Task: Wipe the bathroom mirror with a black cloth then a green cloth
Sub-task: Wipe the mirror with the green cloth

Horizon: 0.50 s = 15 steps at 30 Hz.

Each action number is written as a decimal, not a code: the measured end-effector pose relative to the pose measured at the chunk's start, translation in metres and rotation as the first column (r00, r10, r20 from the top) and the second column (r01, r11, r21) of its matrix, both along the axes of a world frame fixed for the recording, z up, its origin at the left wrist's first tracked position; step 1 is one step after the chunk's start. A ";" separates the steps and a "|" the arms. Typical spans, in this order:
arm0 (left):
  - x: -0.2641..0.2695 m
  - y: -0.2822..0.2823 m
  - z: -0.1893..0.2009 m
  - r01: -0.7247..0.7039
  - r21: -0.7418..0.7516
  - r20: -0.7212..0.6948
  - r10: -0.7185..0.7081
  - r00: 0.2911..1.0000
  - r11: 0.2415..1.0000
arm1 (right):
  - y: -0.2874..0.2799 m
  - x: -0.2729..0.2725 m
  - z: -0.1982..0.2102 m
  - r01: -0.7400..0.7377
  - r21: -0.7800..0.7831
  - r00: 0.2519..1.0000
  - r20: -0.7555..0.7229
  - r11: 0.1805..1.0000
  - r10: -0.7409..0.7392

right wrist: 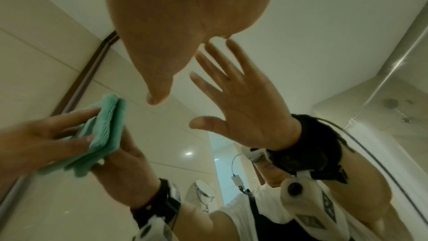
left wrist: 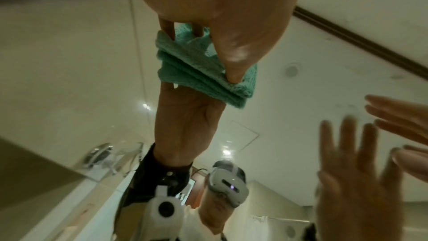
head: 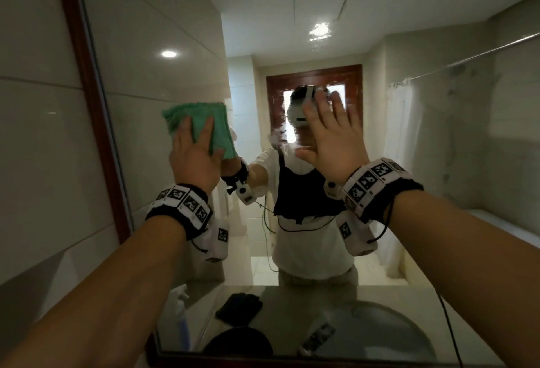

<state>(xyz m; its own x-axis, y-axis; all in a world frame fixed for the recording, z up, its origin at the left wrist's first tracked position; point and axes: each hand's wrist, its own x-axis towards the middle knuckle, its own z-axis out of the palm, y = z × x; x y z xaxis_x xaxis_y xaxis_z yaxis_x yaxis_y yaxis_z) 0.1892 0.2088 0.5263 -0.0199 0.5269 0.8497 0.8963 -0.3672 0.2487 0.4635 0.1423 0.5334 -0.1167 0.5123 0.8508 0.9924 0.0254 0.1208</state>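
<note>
My left hand presses a folded green cloth flat against the bathroom mirror, near its left side, with the fingers spread and straight on it. The left wrist view shows the thumb and fingers of that hand lying on the green cloth. My right hand is held up flat and bare to the right, and its fingertips meet their reflection in the right wrist view. A black cloth lies on the counter, seen as a reflection low in the mirror.
A brown wooden frame edges the mirror on the left, with tiled wall beyond it. Low in the glass I see a spray bottle, a round sink basin and a second dark shape. A person is reflected behind my hands.
</note>
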 end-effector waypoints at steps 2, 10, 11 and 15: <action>0.034 -0.011 0.014 0.009 0.019 -0.018 -0.009 1.000 1.000 | -0.016 0.021 0.000 -0.085 0.038 0.996 -0.021 0.996 0.086; 0.179 -0.050 0.042 0.094 0.102 -0.120 -0.082 0.989 0.990 | -0.070 0.157 -0.008 0.155 0.074 0.969 -0.204 0.985 -0.137; 0.199 -0.056 0.040 0.108 0.109 -0.146 -0.092 0.985 0.988 | -0.073 0.167 -0.010 0.148 0.049 0.969 -0.209 0.988 -0.135; 0.261 -0.072 0.028 0.138 0.125 -0.195 -0.112 0.974 0.983 | -0.075 0.187 -0.018 0.094 0.052 0.980 -0.181 0.994 -0.083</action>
<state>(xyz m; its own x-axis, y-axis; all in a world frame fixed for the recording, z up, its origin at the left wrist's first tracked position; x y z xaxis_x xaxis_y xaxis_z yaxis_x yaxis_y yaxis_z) 0.4506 0.1369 0.5545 0.2044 0.3936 0.8963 0.8668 -0.4983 0.0212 0.6508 0.0671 0.5152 0.0830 0.4612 0.8834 0.9961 -0.0653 -0.0595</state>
